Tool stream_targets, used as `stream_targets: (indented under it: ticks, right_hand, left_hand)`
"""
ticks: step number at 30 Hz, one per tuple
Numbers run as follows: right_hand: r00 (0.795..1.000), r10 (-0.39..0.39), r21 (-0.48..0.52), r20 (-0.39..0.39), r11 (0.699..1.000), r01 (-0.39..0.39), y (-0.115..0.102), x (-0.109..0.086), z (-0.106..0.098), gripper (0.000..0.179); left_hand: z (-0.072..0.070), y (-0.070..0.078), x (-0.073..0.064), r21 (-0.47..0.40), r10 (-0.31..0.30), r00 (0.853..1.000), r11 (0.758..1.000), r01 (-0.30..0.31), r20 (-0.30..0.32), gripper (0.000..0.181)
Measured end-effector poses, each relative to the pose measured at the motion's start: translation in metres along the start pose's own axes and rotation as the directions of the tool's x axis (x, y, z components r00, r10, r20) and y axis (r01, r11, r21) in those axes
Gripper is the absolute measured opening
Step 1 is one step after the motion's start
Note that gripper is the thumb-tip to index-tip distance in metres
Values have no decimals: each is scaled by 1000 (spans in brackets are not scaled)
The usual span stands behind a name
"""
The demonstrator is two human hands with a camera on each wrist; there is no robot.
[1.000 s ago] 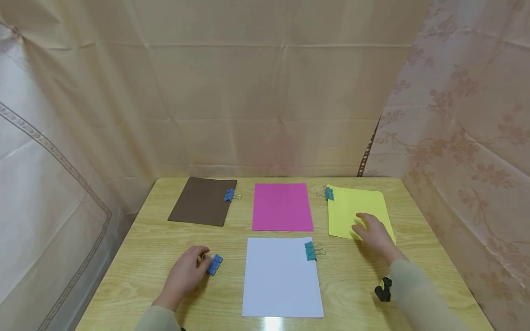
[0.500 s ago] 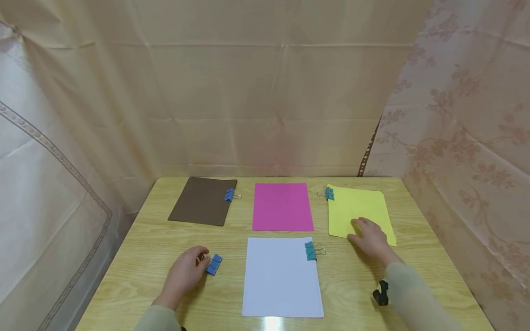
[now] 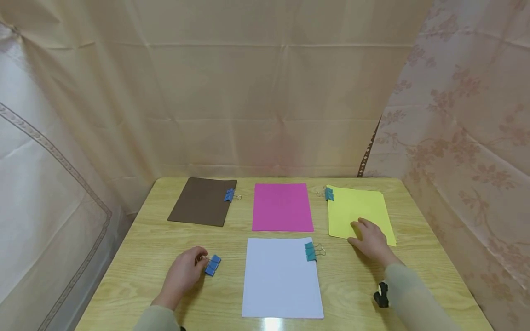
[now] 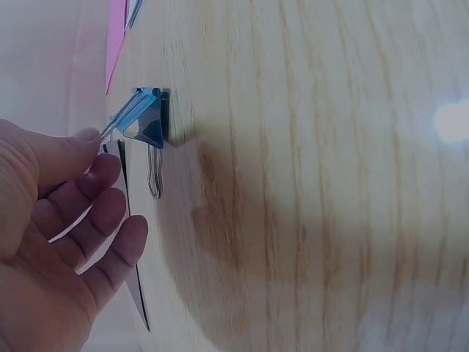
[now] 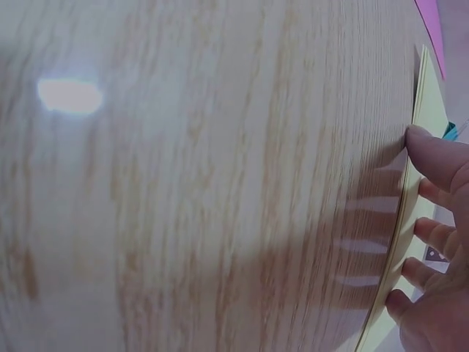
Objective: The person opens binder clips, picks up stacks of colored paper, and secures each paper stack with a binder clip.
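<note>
Between thumb and index finger, my left hand pinches one wire handle of a blue binder clip. In the left wrist view this binder clip is at or just above the table, its other handle hanging free. My right hand is at the front edge of a stack of yellow paper, its fingers spread and loosely bent over the sheets. In the right wrist view the thumb is by the stack's edge. A teal binder clip grips the stack's far left corner.
White paper with a teal binder clip lies front centre. Pink paper lies behind it. Brown paper with a blue binder clip is back left. Curtains hang behind the table.
My right hand has come slightly nearer and left over the yellow paper, settling at its front edge. My left hand has shifted very slightly left with the blue binder clip.
</note>
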State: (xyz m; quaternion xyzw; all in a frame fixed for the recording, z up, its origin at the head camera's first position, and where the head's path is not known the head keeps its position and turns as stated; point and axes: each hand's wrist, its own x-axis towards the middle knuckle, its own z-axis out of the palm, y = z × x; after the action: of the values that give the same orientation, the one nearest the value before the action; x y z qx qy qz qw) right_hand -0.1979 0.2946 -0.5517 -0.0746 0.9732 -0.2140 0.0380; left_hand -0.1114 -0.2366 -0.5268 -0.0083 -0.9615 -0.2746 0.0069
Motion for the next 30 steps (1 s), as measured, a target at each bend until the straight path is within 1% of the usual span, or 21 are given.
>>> stream_targets:
  ticks: [8,22,30]
  right_hand:
    - [1000,-8,32,10,999,8,-3,-2,-3,57]
    - [1000,-12,74,16,997,11,0,-4,-1,57]
    - [1000,-15,84,19,996,13,0,-3,-1,56]
  left_hand:
    - [-2,0,1,-8,-36,999,999,36,29,8]
    - [0,-4,1,-34,-33,999,999,34,39,12]
    - [0,-4,0,-30,-12,999,999,13,39,15]
